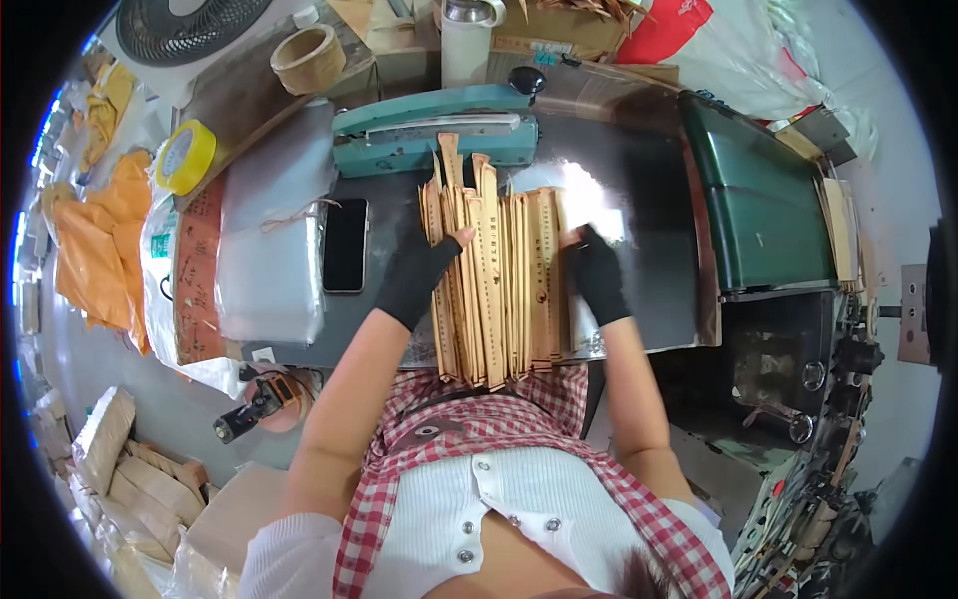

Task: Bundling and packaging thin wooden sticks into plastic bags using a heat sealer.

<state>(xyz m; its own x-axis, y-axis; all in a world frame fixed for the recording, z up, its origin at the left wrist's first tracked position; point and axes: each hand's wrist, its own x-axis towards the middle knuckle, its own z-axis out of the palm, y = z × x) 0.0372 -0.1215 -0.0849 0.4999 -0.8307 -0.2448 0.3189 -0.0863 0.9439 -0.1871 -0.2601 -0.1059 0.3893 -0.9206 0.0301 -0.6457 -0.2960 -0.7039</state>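
A thick bundle of thin wooden rulers lies before me on the dark tabletop, its near ends reaching past the front edge above my apron. Many stand on edge, and their far ends are uneven. My left hand, in a black fingerless glove, is closed on the bundle's left side, its thumb over the top. Against the right side rests my right hand, gloved the same way, its fingers curled and partly hidden, slightly blurred. Just beyond the bundle is a long teal bag sealer with a black knob.
Left of the bundle lie a phone and clear plastic bags. Yellow tape and a brown tape roll sit at the far left, near a fan. A white bottle stands behind; a green box is at right.
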